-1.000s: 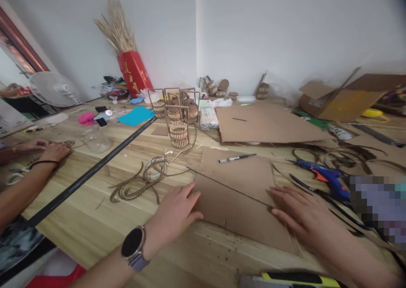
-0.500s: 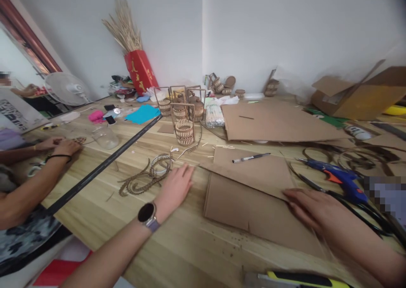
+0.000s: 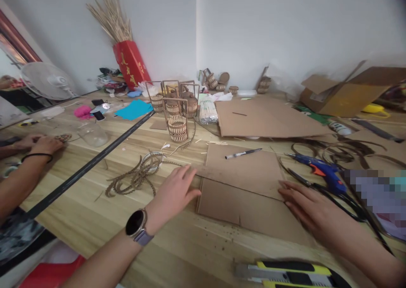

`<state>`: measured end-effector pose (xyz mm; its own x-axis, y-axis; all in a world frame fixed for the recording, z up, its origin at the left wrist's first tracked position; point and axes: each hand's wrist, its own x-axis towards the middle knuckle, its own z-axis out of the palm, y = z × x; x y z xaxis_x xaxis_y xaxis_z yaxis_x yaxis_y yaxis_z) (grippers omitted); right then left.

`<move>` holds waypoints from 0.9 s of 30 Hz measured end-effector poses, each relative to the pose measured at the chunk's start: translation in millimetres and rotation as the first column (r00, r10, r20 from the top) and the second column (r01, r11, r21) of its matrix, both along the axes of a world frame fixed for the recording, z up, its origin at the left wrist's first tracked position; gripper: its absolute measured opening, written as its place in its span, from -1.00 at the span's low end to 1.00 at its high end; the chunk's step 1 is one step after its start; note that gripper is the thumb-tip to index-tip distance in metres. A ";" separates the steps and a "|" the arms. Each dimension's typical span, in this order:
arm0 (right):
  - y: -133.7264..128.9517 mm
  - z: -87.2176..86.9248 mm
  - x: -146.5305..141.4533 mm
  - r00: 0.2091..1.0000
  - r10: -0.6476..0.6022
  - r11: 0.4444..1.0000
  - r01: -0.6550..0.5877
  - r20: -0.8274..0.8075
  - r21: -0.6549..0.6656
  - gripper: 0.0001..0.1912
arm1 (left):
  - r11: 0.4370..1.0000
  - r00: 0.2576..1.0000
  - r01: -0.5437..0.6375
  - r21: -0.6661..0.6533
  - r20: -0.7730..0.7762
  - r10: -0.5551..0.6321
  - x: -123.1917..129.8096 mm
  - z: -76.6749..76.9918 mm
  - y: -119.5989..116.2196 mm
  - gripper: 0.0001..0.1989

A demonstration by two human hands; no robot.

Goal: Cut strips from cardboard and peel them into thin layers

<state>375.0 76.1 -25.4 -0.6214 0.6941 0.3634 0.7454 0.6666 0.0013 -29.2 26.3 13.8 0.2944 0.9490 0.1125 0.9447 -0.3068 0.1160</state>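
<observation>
My left hand point(image 3: 176, 188), with a watch on the wrist, reaches flat to the left edge of a cardboard sheet point(image 3: 215, 157). Its fingers are stretched and the thumb stands apart. A loose coil of brown toothed strips point(image 3: 135, 176) lies left of it, one strip running toward its fingertips. At the sheet's right side, my right hand point(image 3: 304, 203) rests with extended fingers on the cardboard; its thumb is partly hidden. Between the hands a dark edge line crosses above a nearer cardboard piece point(image 3: 247, 205). A pen point(image 3: 243, 153) lies on the sheet.
A utility knife point(image 3: 292, 273) lies near the front. A blue glue gun point(image 3: 320, 169) and black-handled scissors point(image 3: 341, 203) lie right. Small slatted baskets point(image 3: 177, 127) stand behind. A co-worker's hands point(image 3: 44, 146) are at far left, near a glass jar point(image 3: 91, 135).
The view has shifted, so most things sit farther left. My left hand has moved right against the cardboard, its thumb now spread. The coil of toothed strips has changed shape.
</observation>
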 end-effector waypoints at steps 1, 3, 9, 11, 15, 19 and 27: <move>-1.4 0.1 0.6 1.000 -0.022 1.000 0.022 0.007 0.000 -0.57 | 0.997 0.998 0.065 -0.038 0.011 -0.065 4.1 -1.3 1.9 -0.27; -5.1 -0.3 1.2 0.998 -0.066 0.998 0.066 0.017 -0.016 -0.54 | 0.979 0.986 0.164 -0.117 0.030 -0.162 9.8 -4.4 7.5 0.06; -12.8 -4.1 0.9 0.989 -0.145 0.985 0.144 -0.012 -0.096 -0.56 | 0.942 0.979 0.201 -0.269 0.031 -0.200 16.3 -11.9 27.3 0.24; -12.8 -5.2 2.0 0.988 -0.150 0.983 0.145 -0.032 -0.109 -0.58 | 0.942 0.977 0.211 -0.261 0.034 -0.209 15.9 -14.4 31.0 0.21; -13.3 -6.0 5.1 0.988 -0.145 0.985 0.139 -0.057 -0.101 -0.60 | 0.951 0.964 0.264 -0.157 0.082 -0.254 13.8 -16.1 29.6 0.10; -18.8 -2.2 6.4 0.984 -0.176 0.980 0.172 -0.037 -0.096 -0.59 | 0.952 0.959 0.280 -0.126 0.069 -0.274 14.5 -9.3 19.0 -0.04; -16.9 2.8 -10.5 0.983 -0.170 0.981 0.163 -0.069 -0.105 -0.61 | 0.950 0.964 0.262 -0.171 0.101 -0.247 7.9 -2.0 15.1 -0.32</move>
